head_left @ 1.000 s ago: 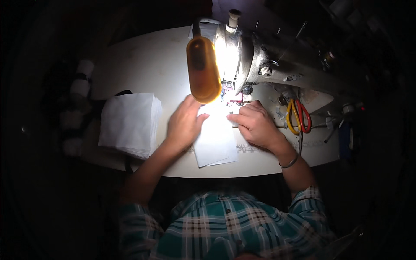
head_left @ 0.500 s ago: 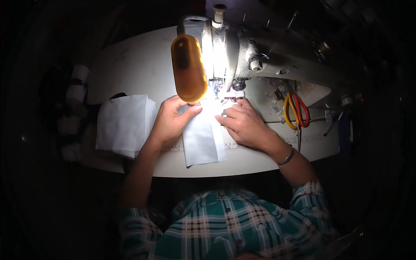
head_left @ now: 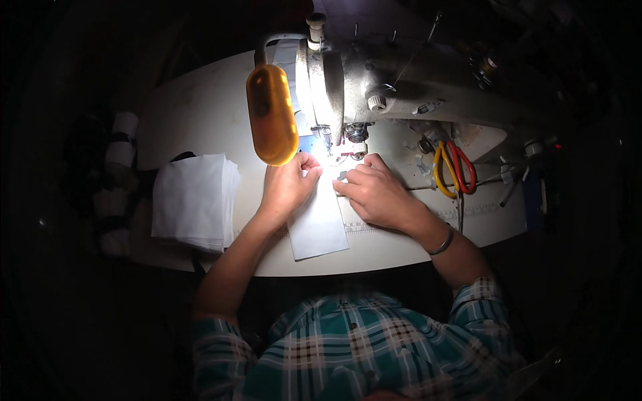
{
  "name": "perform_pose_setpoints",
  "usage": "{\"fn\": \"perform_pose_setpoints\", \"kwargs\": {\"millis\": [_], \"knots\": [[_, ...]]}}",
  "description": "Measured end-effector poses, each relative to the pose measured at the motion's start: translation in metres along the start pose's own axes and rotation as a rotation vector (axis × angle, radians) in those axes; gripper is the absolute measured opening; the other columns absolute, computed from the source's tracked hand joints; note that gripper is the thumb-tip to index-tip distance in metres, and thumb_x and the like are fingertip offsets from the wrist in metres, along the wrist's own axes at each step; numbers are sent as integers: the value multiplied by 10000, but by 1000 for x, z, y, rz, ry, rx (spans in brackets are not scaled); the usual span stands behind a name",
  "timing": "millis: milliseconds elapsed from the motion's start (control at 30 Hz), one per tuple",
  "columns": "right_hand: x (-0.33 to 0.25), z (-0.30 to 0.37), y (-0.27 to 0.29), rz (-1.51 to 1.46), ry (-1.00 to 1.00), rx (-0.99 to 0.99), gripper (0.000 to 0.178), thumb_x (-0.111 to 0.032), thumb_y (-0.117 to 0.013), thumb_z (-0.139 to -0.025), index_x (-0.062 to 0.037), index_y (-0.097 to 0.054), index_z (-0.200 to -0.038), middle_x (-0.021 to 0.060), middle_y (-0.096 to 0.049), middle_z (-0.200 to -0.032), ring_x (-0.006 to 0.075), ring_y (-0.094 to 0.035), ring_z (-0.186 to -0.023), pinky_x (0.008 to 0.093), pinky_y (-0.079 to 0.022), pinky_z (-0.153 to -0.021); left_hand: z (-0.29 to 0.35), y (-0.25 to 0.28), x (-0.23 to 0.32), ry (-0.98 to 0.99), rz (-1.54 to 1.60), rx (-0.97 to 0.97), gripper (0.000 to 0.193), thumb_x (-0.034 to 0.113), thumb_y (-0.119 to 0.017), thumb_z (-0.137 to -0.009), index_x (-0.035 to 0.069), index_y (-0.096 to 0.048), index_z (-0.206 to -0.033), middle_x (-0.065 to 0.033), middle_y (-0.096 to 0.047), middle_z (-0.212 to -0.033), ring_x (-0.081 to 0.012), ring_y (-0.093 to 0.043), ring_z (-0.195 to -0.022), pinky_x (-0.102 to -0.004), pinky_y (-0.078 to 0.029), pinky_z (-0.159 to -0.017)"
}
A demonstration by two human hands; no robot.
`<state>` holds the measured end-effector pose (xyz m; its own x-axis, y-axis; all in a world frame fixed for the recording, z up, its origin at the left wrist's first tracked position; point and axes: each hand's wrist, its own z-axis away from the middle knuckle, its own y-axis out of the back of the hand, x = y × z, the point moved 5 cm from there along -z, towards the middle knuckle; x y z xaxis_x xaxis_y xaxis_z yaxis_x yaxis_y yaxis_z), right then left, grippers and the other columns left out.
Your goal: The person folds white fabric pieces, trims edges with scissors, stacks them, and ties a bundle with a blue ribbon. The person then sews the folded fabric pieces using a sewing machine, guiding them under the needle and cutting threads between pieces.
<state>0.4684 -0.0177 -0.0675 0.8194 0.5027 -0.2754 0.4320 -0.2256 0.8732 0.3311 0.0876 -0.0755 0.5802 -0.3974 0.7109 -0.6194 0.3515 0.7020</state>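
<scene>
A long white piece of fabric [head_left: 318, 230] lies under the needle area of a sewing machine [head_left: 328, 100], its near end hanging toward the table's front edge. My left hand [head_left: 289, 187] is closed, thumb and fingertips pinching the fabric's left side just in front of the presser foot. On the other side, my right hand [head_left: 378, 190] has curled fingers, its thumb and fingertips at the fabric's right edge. Glare from the lamp washes out the cloth at the needle, so the exact grip there is hard to see.
Left of my left forearm sits a stack of white fabric pieces [head_left: 192, 200]. An amber-cased lamp [head_left: 272, 117] hangs over the work. Yellow-and-red-handled scissors [head_left: 455, 168] rest at the right. A printed ruler [head_left: 481, 210] runs along the table's front [head_left: 394, 248].
My left hand has moved inward, its fingertips nearer the needle. The fabric's near part, which showed two overlapping layers, now appears as one even panel. My right hand has kept its pose.
</scene>
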Motion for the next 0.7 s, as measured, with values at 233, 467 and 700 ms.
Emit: {"fn": "perform_pose_setpoints", "kwargs": {"millis": [233,467,700], "knots": [[-1,-3,3,40,-2,24,338,-56,-629,-773,-89,-708,-1100,18,-571,-779,183,-561,-799,350,-376,-868,-1,0,2,83,-8,-65,166,131,-739,-799,1,-713,-899,-96,-707,-826,-184,-651,-741,-330,-502,-723],[-5,-4,1,141,-8,49,310,-62,-608,-799,-96,-710,-1090,20,-565,-775,197,-556,-817,397,-372,-912,61,-8,34,-564,-290,145,246,21,-672,-819,-40,-640,-1055,-176,-639,-1063,-343,-607,-995,-422,-477,-879],[4,-6,-4,207,-79,89,313,-45,-606,-812,-96,-691,-1110,45,-514,-747,215,-551,-736,441,-365,-943,49,-6,26,-599,-226,126,280,14,-641,-866,-44,-629,-1140,-176,-635,-1147,-361,-603,-1082,-423,-494,-951]]}}
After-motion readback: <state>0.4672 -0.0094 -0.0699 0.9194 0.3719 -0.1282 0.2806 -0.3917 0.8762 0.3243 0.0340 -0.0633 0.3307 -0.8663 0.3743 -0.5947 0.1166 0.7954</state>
